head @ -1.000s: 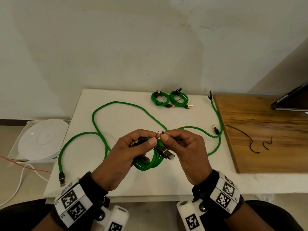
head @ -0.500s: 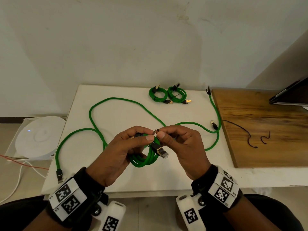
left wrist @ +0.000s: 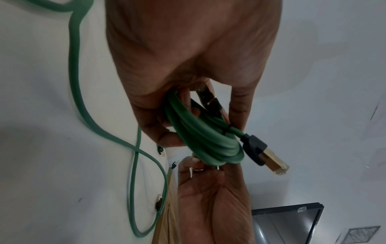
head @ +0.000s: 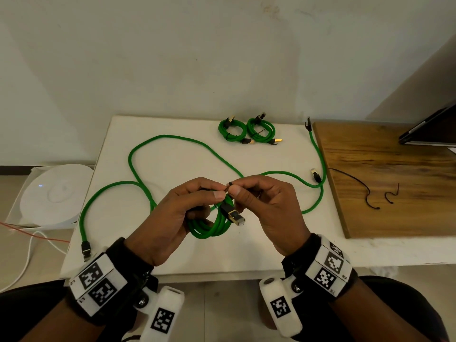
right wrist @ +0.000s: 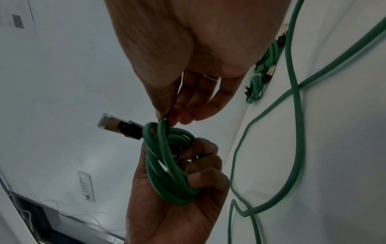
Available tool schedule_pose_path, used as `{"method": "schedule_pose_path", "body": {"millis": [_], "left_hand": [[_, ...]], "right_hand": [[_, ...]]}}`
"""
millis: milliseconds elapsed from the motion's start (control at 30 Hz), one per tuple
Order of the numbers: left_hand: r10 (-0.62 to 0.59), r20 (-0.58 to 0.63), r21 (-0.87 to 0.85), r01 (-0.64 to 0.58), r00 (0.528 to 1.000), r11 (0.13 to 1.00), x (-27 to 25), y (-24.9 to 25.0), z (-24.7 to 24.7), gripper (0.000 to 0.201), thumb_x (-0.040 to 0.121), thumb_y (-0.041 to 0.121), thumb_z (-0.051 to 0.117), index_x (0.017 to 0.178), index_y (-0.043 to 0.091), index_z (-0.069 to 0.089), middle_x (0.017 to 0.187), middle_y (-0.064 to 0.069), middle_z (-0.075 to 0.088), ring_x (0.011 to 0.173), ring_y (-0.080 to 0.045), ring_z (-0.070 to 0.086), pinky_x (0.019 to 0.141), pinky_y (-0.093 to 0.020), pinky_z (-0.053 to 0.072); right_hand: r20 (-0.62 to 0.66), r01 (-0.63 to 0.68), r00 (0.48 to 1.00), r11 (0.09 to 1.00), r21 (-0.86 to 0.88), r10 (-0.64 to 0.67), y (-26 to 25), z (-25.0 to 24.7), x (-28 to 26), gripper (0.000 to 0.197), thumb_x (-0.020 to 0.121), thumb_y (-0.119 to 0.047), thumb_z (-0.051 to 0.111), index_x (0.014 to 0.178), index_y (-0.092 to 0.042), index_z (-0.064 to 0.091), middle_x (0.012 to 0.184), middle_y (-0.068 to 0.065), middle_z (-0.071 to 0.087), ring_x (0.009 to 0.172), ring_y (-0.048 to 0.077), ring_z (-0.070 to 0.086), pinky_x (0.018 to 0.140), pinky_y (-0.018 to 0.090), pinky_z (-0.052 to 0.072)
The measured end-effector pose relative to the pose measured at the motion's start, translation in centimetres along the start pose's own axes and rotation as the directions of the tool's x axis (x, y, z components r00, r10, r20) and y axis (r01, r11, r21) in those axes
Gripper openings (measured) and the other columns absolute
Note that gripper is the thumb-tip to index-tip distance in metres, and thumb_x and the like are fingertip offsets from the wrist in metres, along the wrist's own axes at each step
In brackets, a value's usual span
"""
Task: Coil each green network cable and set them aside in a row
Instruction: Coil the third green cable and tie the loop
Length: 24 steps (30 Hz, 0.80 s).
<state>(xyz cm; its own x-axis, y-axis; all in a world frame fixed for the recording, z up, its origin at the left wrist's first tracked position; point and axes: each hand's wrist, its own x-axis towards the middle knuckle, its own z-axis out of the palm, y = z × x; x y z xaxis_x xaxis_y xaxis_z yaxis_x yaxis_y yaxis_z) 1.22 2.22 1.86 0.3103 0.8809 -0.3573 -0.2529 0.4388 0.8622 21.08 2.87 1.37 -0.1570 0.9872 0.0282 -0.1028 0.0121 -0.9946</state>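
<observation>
A coiled green cable [head: 212, 224] hangs above the white table [head: 172, 257], held in my left hand [head: 172, 215], whose fingers curl through the coil [left wrist: 208, 145]. A gold-tipped plug [head: 234, 215] sticks out of it. My right hand [head: 266, 206] pinches the ends of a thin black twist tie [head: 229, 184] at the top of the coil [right wrist: 167, 165], thumb against my left thumb. Two tied coils [head: 246, 130] lie side by side at the back of the table. Two loose green cables [head: 158, 154] [head: 318, 166] sprawl over the table.
A wooden board [head: 394, 183] at the right carries two black twist ties [head: 365, 193] [head: 392, 196]. A dark laptop edge [head: 431, 129] is at the far right. A white round device [head: 51, 193] sits on the floor at the left, with white and orange wires [head: 29, 238].
Both hands stayed together over the coil and the tie ends came closer between the fingertips. The camera view shifted slightly; the cables on the table lie as before.
</observation>
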Motion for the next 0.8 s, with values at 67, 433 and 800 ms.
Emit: {"method": "schedule_pose_path", "body": {"millis": [67, 433, 800], "left_hand": [[0.005, -0.003, -0.009, -0.005, 1.0, 1.0, 0.0, -0.1, 0.0, 0.03, 0.071, 0.036, 0.08, 0.095, 0.019, 0.078, 0.096, -0.019, 0.059, 0.09, -0.034, 0.037, 0.069, -0.034, 0.05], [0.018, -0.027, 0.042, -0.017, 0.999, 0.999, -0.1, -0.2, 0.2, 0.016, 0.082, 0.026, 0.074, 0.096, 0.019, 0.077, 0.088, -0.007, 0.066, 0.07, -0.014, 0.046, 0.062, -0.027, 0.05], [0.035, -0.023, 0.074, -0.033, 0.999, 0.997, -0.1, -0.2, 0.5, 0.023, 0.077, 0.032, 0.076, 0.097, 0.02, 0.078, 0.076, -0.001, 0.057, 0.07, -0.015, 0.041, 0.06, -0.024, 0.049]], "right_hand": [[0.005, -0.005, 1.0, 1.0, 0.008, 0.005, 0.0, -0.1, 0.1, 0.017, 0.086, -0.017, 0.073, 0.099, -0.007, 0.078, 0.086, 0.012, 0.076, 0.068, 0.028, 0.067, 0.068, 0.032, 0.058], [0.091, 0.057, 0.995, 0.991, -0.12, -0.046, -0.2, -1.3, 0.8, 0.017, 0.089, -0.006, 0.072, 0.103, 0.003, 0.077, 0.088, 0.007, 0.078, 0.07, 0.024, 0.07, 0.068, 0.034, 0.06], [0.136, 0.086, 0.989, 0.972, -0.22, -0.057, -0.6, -2.2, 0.9, 0.01, 0.086, -0.005, 0.079, 0.096, -0.004, 0.08, 0.088, 0.007, 0.079, 0.084, 0.027, 0.075, 0.075, 0.036, 0.059]]}}
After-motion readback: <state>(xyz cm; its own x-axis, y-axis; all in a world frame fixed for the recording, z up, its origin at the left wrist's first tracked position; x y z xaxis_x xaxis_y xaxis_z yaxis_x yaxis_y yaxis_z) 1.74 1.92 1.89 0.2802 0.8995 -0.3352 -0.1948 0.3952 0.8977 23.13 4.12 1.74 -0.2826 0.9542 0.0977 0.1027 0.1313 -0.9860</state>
